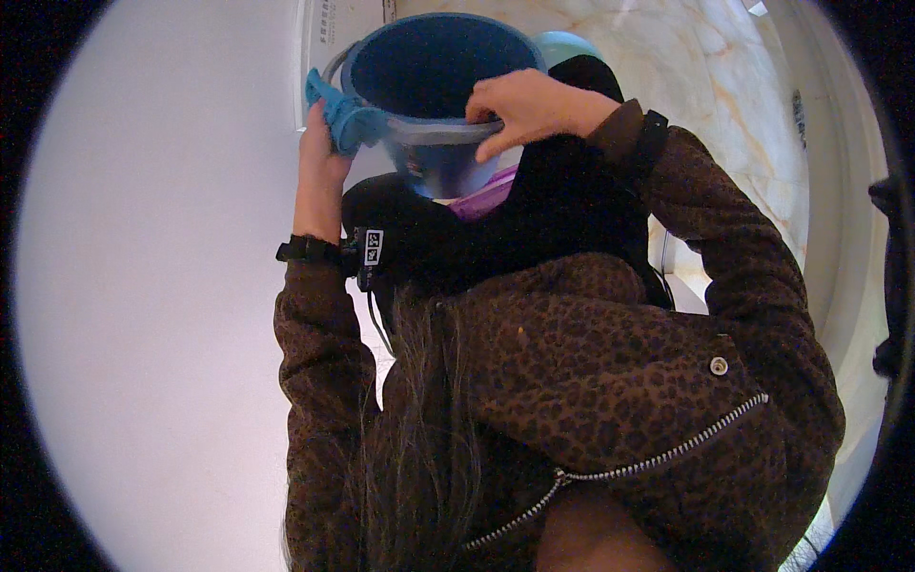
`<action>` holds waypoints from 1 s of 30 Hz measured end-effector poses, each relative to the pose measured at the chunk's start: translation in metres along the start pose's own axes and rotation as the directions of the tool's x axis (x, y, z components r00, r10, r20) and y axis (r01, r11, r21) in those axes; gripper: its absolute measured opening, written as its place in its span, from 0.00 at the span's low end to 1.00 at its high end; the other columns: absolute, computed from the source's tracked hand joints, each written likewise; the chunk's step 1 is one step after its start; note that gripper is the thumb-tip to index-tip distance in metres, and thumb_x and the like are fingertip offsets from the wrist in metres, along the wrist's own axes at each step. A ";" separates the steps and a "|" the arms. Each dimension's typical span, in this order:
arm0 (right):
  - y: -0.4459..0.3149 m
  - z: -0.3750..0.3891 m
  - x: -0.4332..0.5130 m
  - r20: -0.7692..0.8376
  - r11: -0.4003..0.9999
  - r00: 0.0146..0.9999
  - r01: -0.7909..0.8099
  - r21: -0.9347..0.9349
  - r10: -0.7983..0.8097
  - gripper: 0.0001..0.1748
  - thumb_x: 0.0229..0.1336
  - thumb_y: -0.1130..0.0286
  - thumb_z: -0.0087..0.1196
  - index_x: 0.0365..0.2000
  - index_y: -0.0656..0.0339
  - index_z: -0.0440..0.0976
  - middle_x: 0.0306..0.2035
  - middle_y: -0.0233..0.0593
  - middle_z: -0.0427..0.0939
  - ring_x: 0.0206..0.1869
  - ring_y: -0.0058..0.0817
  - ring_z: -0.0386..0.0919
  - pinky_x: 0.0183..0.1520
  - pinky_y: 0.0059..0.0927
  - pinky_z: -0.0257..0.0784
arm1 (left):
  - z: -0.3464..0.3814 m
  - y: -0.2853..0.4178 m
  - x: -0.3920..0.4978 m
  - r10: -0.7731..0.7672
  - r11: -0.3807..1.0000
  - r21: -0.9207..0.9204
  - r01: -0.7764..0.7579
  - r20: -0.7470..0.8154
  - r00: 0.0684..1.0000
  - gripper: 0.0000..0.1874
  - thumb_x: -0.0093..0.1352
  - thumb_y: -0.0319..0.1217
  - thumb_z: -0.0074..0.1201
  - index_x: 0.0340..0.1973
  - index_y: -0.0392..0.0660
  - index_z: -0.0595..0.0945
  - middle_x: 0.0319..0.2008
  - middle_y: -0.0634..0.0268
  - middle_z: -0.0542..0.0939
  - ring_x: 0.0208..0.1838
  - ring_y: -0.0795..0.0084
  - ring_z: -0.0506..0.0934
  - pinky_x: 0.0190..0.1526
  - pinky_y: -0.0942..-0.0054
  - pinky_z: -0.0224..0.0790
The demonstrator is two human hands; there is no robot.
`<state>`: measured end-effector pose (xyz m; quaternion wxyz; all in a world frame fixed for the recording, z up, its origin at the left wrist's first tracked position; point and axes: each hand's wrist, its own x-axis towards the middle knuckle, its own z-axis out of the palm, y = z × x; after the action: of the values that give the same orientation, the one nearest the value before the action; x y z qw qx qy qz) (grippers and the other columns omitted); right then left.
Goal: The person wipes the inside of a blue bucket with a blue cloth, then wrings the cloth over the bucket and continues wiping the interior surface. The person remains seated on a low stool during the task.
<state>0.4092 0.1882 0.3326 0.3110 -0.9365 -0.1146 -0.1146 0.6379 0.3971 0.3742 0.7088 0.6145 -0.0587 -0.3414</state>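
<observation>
A dark blue plastic bucket (pixel 447 161) is tilted over my lap, its wide mouth towards me. My left hand (pixel 325 146) grips a bunched teal cloth (pixel 347 118) beside the bucket's left rim. My right hand (pixel 525 111) holds the near right part of the rim, with the fingers over the edge and the thumb outside. A grey handle shows at the bucket's left. The inside is dark, and what it may contain cannot be made out. Below the bucket, between my knees, part of a purple plastic item (pixel 490 193) shows.
A pale green round item (pixel 568 46) lies behind the bucket. A white box or board with printed writing (pixel 357 21) stands at the top left. A plain white surface (pixel 157 286) fills the left side. Marble-patterned floor (pixel 715 121) stretches to the right.
</observation>
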 end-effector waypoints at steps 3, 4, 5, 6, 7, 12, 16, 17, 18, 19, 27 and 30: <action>0.001 0.008 -0.002 0.049 0.993 0.995 0.085 -0.082 -0.082 0.25 0.49 0.47 0.55 0.33 0.61 0.75 0.34 0.48 0.77 0.38 0.48 0.76 0.36 0.46 0.72 | 0.012 0.004 -0.002 0.003 1.000 0.021 -0.004 0.023 1.000 0.21 0.73 0.40 0.37 0.53 0.36 0.68 0.43 0.49 0.77 0.45 0.55 0.78 0.47 0.58 0.74; 0.002 0.008 0.001 0.084 0.992 0.995 0.065 -0.104 -0.056 0.23 0.50 0.48 0.55 0.32 0.61 0.74 0.33 0.49 0.77 0.37 0.49 0.76 0.36 0.47 0.72 | 0.016 0.007 -0.002 0.013 1.000 0.014 -0.014 0.016 1.000 0.21 0.73 0.41 0.37 0.53 0.37 0.68 0.43 0.48 0.77 0.45 0.55 0.78 0.47 0.58 0.74; 0.001 0.005 0.001 0.134 1.000 0.991 -0.012 0.015 0.010 0.21 0.53 0.51 0.53 0.31 0.62 0.72 0.30 0.52 0.77 0.35 0.51 0.76 0.37 0.48 0.72 | 0.018 0.009 -0.002 0.023 1.000 -0.014 -0.023 0.035 0.999 0.21 0.73 0.41 0.37 0.53 0.37 0.68 0.44 0.48 0.77 0.45 0.55 0.78 0.47 0.58 0.74; -0.001 0.000 -0.001 0.084 0.999 0.996 0.017 0.044 -0.021 0.22 0.53 0.50 0.53 0.32 0.63 0.72 0.29 0.53 0.77 0.35 0.51 0.76 0.37 0.48 0.71 | 0.021 0.012 -0.003 0.037 0.999 -0.041 -0.035 0.052 0.998 0.21 0.73 0.41 0.37 0.53 0.37 0.68 0.44 0.48 0.77 0.45 0.55 0.78 0.48 0.58 0.74; -0.003 -0.007 -0.002 0.089 0.999 0.996 0.000 0.049 -0.004 0.23 0.54 0.50 0.52 0.33 0.63 0.72 0.28 0.53 0.77 0.34 0.52 0.76 0.37 0.48 0.71 | 0.024 0.016 -0.002 0.036 0.996 -0.088 -0.029 0.076 0.996 0.21 0.73 0.41 0.37 0.53 0.37 0.68 0.44 0.48 0.77 0.45 0.55 0.78 0.48 0.59 0.74; -0.022 -0.030 -0.013 0.065 0.956 0.998 0.002 0.293 -0.021 0.29 0.57 0.44 0.49 0.33 0.65 0.73 0.29 0.55 0.77 0.33 0.54 0.76 0.35 0.48 0.70 | 0.042 0.026 -0.001 0.046 0.969 -0.243 -0.037 0.029 0.999 0.22 0.74 0.42 0.39 0.52 0.36 0.68 0.43 0.49 0.76 0.43 0.58 0.77 0.46 0.61 0.75; -0.030 -0.016 -0.009 0.021 0.903 0.999 -0.037 0.428 0.030 0.34 0.58 0.40 0.46 0.29 0.69 0.74 0.26 0.58 0.76 0.30 0.55 0.75 0.33 0.47 0.69 | 0.050 0.019 0.001 -0.083 0.943 -0.313 0.112 0.106 0.991 0.21 0.74 0.42 0.39 0.51 0.35 0.68 0.40 0.52 0.75 0.41 0.61 0.76 0.47 0.63 0.74; -0.039 -0.004 0.003 -0.029 0.890 1.000 0.007 0.456 0.007 0.35 0.59 0.40 0.45 0.28 0.70 0.74 0.25 0.60 0.76 0.30 0.56 0.75 0.33 0.47 0.69 | 0.044 0.018 0.000 -0.054 0.954 -0.297 0.047 -0.014 0.998 0.21 0.74 0.42 0.37 0.49 0.36 0.69 0.39 0.53 0.75 0.41 0.61 0.76 0.47 0.63 0.74; -0.038 0.002 0.006 -0.032 0.896 0.999 -0.008 0.445 0.025 0.32 0.59 0.43 0.45 0.30 0.69 0.74 0.26 0.59 0.76 0.30 0.55 0.75 0.33 0.46 0.69 | 0.041 0.016 0.002 -0.057 0.948 -0.308 0.081 0.088 0.994 0.21 0.74 0.43 0.36 0.48 0.36 0.69 0.39 0.53 0.75 0.41 0.61 0.76 0.47 0.63 0.74; -0.041 0.011 0.011 -0.013 0.901 0.999 -0.031 0.432 0.041 0.30 0.60 0.45 0.46 0.32 0.68 0.75 0.26 0.57 0.77 0.30 0.53 0.75 0.33 0.44 0.69 | 0.036 0.015 0.002 -0.046 0.942 -0.324 0.084 0.125 0.991 0.21 0.74 0.43 0.35 0.47 0.36 0.69 0.39 0.54 0.75 0.41 0.61 0.76 0.46 0.63 0.73; -0.029 0.044 0.053 0.091 0.804 0.988 -0.156 0.574 0.127 0.25 0.66 0.52 0.40 0.31 0.67 0.72 0.21 0.49 0.75 0.21 0.39 0.75 0.27 0.38 0.69 | 0.035 0.016 0.001 -0.068 0.994 -0.096 0.056 -0.130 0.989 0.20 0.74 0.43 0.37 0.46 0.37 0.72 0.36 0.56 0.77 0.39 0.61 0.76 0.44 0.64 0.73; -0.020 0.039 0.061 0.293 0.733 0.951 -0.268 0.625 0.098 0.24 0.66 0.53 0.38 0.29 0.66 0.70 0.20 0.46 0.74 0.21 0.38 0.75 0.26 0.38 0.69 | 0.050 0.015 -0.006 -0.120 0.993 -0.007 0.121 -0.183 0.976 0.20 0.74 0.43 0.38 0.45 0.38 0.73 0.35 0.57 0.78 0.38 0.61 0.77 0.43 0.64 0.74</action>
<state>0.4663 0.2363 0.3311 0.6138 -0.7803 -0.0908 0.0787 0.6145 0.3588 0.4019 0.6878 0.6472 0.0432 -0.3258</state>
